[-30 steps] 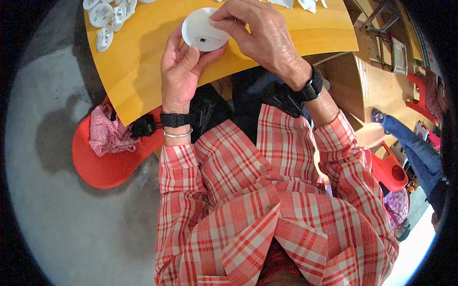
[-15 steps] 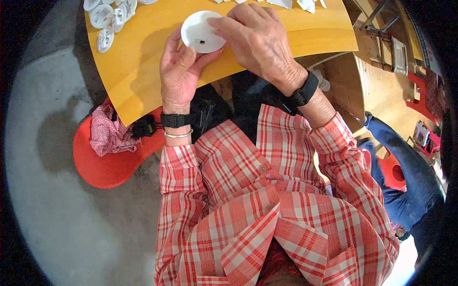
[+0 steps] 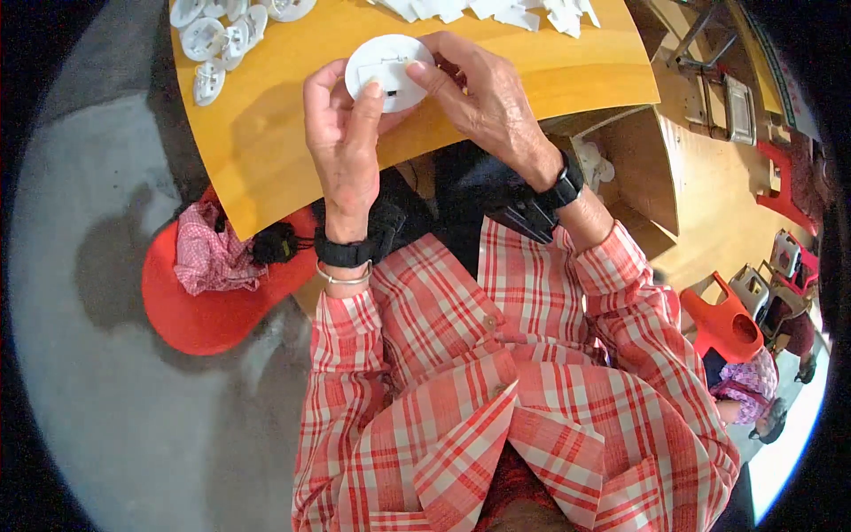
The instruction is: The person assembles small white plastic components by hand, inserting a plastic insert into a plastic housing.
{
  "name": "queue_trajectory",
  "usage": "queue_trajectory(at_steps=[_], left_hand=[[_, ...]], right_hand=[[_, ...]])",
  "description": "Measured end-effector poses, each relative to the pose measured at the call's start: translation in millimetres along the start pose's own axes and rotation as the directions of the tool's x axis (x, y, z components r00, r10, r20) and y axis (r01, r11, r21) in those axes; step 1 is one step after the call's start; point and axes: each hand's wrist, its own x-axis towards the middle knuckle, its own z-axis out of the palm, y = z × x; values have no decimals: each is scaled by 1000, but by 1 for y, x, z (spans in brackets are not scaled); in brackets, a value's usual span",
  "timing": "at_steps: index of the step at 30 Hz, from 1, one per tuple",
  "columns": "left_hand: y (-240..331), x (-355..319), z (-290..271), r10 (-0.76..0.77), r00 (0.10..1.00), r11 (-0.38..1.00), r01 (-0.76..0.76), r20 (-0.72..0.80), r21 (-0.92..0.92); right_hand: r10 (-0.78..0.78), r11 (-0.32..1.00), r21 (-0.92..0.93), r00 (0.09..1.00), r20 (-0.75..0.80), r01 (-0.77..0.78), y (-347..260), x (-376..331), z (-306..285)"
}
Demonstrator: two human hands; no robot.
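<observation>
A white round plastic disc [image 3: 387,55] is held up over the near part of the yellow table, between my two hands. Its upward face carries a faint rectangular outline and a small dark slot. My left hand [image 3: 346,142] grips it from the left and below, with the thumb lying on the face beside the slot. On the other side, my right hand [image 3: 489,99] pinches the right edge, thumb tip on the face and fingers partly hidden behind. Several similar white round parts [image 3: 208,82] with fittings lie at the table's far left.
White flat pieces [image 3: 496,11] are spread along the far side of the yellow table [image 3: 266,151]. Left of my lap is a red seat [image 3: 199,324] bearing a pink checked cloth [image 3: 214,253]. An open box [image 3: 634,160] stands below the table's right edge. Another person [image 3: 749,386] is at lower right.
The disc's face now shows a rectangular outline. My left thumb has moved onto the face, and my right fingers have shifted to the right edge. Someone in blue at right has left view.
</observation>
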Motion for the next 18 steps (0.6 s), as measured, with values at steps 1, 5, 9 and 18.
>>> queue_trajectory(at_steps=[1,5,9,18], left_hand=[[9,1,4,-8,999,999,6,36,38],[32,5,12,-48,988,977,17,144,211],[41,5,23,11,993,979,-34,118,200],[52,2,30,63,996,959,-76,57,274]], right_hand=[[-9,999,39,1000,-23,10,-3,2,-1],[-22,987,154,995,-99,37,-13,12,-6],[-25,987,154,987,-157,49,-26,17,-3],[-39,965,252,988,-149,76,-40,21,-5]])
